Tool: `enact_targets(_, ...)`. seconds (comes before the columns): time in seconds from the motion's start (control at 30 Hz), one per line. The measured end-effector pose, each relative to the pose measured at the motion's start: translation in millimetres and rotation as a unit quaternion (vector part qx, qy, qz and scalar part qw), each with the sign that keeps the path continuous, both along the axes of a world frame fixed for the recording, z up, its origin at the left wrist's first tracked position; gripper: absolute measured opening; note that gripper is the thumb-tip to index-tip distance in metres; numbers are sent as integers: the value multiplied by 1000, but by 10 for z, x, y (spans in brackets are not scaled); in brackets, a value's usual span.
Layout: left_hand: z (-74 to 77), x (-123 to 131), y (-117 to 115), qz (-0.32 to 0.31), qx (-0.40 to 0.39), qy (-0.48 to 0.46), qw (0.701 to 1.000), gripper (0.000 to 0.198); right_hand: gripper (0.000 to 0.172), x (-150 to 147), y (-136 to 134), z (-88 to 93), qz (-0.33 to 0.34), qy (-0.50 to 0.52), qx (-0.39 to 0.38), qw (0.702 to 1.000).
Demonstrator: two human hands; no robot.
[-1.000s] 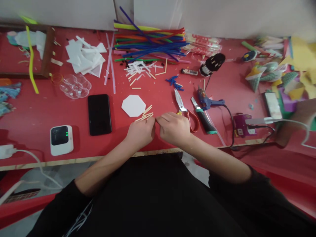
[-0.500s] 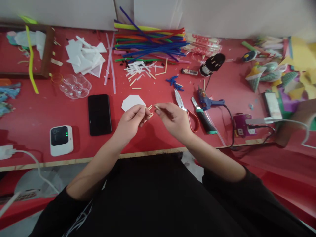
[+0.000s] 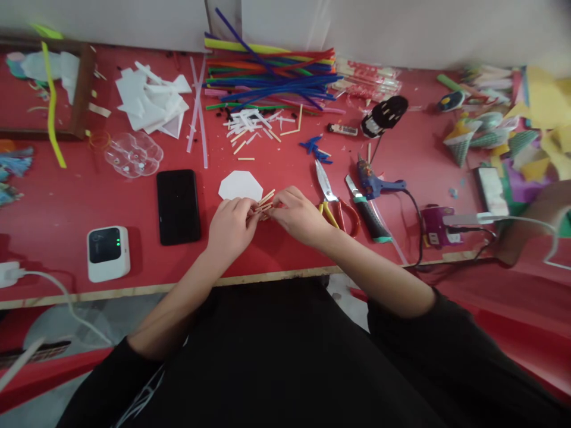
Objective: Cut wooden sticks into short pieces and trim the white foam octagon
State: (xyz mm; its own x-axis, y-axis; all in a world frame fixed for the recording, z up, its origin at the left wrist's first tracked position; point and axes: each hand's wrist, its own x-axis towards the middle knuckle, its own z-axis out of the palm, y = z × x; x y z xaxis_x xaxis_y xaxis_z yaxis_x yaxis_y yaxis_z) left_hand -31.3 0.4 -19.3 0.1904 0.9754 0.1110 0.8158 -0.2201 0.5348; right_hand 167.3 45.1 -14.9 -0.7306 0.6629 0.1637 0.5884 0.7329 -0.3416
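Observation:
Several short pale wooden sticks (image 3: 266, 199) stick out from the closed fingers of my left hand (image 3: 232, 224), a little above the red tabletop. My right hand (image 3: 298, 217) is pinched against the right-hand ends of these sticks, and its fingertips partly cover them. Just behind my left hand lies a white paper octagon (image 3: 241, 185). To the right of my right hand are scissors (image 3: 329, 187) with red and yellow handles. Beside those rests a utility knife (image 3: 369, 211) with a black and green grip.
A black phone (image 3: 178, 207) and a white device (image 3: 107, 252) lie at left. Behind are white strips (image 3: 247, 123), blue pieces (image 3: 316, 147) and colourful pipe cleaners (image 3: 272, 74). At right sits a corded glue gun (image 3: 377, 183); another person's arm (image 3: 533, 223) shows at the edge.
My right hand has moved left and slightly down, closing the gap to the sticks in my left hand. The scissors' yellow handle has come into sight.

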Motion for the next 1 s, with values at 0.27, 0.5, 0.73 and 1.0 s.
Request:
enact_targets(0.27,-39,-16,0,-19,-3,9,1000,18,30,78,73,-19,62,-45,-4,997)
enact_targets(0.5,122,49,-14,32,-123,-231,965,23,33,121,7,115,71,-42,24,996)
enact_targets(0.73,187,57,66,37,-388,-454,801,50,27,104,-35,435,128,15,63,990)
enact_targets(1.0,-15,196,-183,36,-152,-336,929,14,45,131,-237,255,-177,281,19,943)
